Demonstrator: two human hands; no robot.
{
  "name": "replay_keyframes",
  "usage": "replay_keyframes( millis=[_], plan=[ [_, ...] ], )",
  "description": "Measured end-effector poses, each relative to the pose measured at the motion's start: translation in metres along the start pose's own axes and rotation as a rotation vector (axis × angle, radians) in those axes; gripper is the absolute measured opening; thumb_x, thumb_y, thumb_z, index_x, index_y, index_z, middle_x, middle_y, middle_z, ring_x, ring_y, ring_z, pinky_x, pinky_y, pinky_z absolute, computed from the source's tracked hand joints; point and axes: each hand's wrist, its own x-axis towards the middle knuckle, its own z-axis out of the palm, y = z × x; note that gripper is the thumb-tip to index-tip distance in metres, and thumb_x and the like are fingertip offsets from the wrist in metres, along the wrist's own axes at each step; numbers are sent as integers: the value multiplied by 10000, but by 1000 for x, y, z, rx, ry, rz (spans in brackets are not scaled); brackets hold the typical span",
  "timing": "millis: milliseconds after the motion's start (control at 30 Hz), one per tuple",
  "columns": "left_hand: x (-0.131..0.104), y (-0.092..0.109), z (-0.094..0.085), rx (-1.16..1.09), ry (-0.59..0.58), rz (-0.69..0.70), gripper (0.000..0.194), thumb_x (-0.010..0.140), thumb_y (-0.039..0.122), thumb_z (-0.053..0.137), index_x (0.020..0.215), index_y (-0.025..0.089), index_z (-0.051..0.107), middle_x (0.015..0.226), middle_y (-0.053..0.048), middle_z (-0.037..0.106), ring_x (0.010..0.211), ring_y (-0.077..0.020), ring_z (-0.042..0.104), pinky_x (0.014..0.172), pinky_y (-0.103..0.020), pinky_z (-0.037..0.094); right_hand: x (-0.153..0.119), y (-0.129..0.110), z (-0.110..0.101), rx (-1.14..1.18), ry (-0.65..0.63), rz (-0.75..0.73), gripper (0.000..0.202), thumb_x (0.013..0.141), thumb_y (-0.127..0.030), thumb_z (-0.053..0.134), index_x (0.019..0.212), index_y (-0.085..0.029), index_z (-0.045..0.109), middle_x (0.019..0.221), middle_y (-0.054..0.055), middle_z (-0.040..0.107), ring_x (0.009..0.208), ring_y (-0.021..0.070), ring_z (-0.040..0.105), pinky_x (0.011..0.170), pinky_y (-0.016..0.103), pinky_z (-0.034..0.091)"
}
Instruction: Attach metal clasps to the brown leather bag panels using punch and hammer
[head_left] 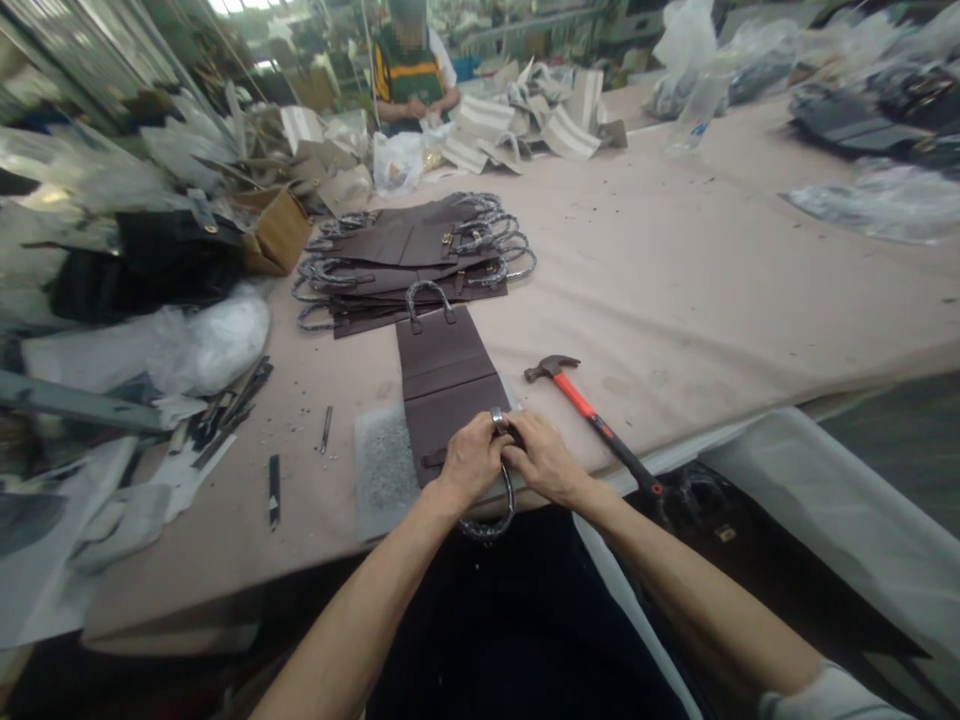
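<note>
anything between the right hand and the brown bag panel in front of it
Nothing visible: the right hand is at the near end of the brown bag panel, next to the left hand. The hammer lies off to the right of the panel, not between them.

A big, pale pink table (pixel 712 260) spreads out wide. Far behind it, white light shines at a window (pixel 236 5), all blurry.

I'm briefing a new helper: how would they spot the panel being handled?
On the pinkish table, find the stack of brown panels. The wanted panel lies nearer the camera; only it has the left hand and right hand at its near end.
</note>
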Motion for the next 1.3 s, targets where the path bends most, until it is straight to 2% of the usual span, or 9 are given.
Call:
replay_keyframes(
  millis=[133, 267, 500, 633, 733, 833, 1033, 1200, 1300],
  plan=[
    [9, -6, -4, -398, 169, -248, 60, 863, 229, 622, 903, 190, 646, 925, -61, 739, 872, -210, 720, 854, -385, 593, -5, 1, 14, -36, -23, 34, 467, 932, -227, 572, 1396, -187, 535, 1372, 142, 624, 1313, 296, 522, 1139, 519, 372],
    [20, -20, -46, -673, 340, -419, 325, 850, 478, 629, 960, 176, 584, 997, -99, 734, 870, -232, 735, 739, -376, 613, -2, -2, 3, -101, -80, 80, 456, 922, -176, 585, 1378, -181, 560, 1377, 133, 639, 1304, 298, 530, 1113, 509, 365],
    [-28, -82, -170, 603, 127, -613, 248, 812, 409, 608, 726, 181, 655, 766, -110, 715, 816, -300, 694, 728, -357, 524, 19, -16, -8, -345, -223, -46, 217, 983, -232, 558, 1127, -189, 715, 1226, 108, 688, 1073, 274, 569, 1036, 481, 335],
    [-66, -105, -198, 883, -98, -810, 333, 867, 457, 556, 730, 177, 671, 803, -165, 727, 865, -361, 706, 711, -382, 511, 35, -20, -9, -454, -377, -159, 200, 987, -179, 524, 1036, -165, 717, 1050, 113, 665, 937, 232, 556, 863, 382, 395],
    [-79, -97, -187, 994, -77, -773, 398, 960, 440, 457, 920, 139, 713, 981, -205, 728, 935, -365, 704, 752, -410, 528, 48, -25, -13, -532, -543, -241, 202, 973, -102, 490, 1022, -140, 682, 1015, 119, 640, 885, 215, 561, 753, 337, 405],
    [-78, -71, -154, 995, 8, -486, 349, 1021, 350, 410, 1074, 144, 686, 1158, -175, 693, 991, -299, 692, 821, -383, 537, 57, -32, -17, -659, -656, -353, 210, 988, -98, 453, 1062, -123, 649, 1038, 135, 631, 895, 230, 589, 702, 328, 418],
    [-50, -25, -87, 796, -214, 49, 150, 1004, 215, 513, 1044, 188, 655, 1115, -88, 671, 1004, -232, 640, 865, -346, 536, 63, -49, -14, -824, -730, -486, 264, 995, -71, 377, 1063, -97, 630, 1011, 151, 633, 850, 259, 630, 617, 338, 440],
    [-36, -10, -72, 980, -424, 200, 209, 923, 35, 455, 999, 88, 643, 1018, -166, 637, 984, -299, 613, 742, -374, 551, 61, -56, -2, -852, -727, -491, 264, 986, -55, 367, 1042, -92, 622, 972, 147, 631, 800, 239, 617, 623, 339, 434],
    [-36, -10, -69, 1028, -437, 219, 227, 901, 16, 451, 1008, 49, 648, 971, -192, 638, 931, -300, 625, 695, -357, 547, 59, -51, -2, -849, -713, -474, 241, 1003, -91, 380, 1068, -106, 611, 995, 139, 628, 822, 234, 605, 634, 332, 418]
  ],
)
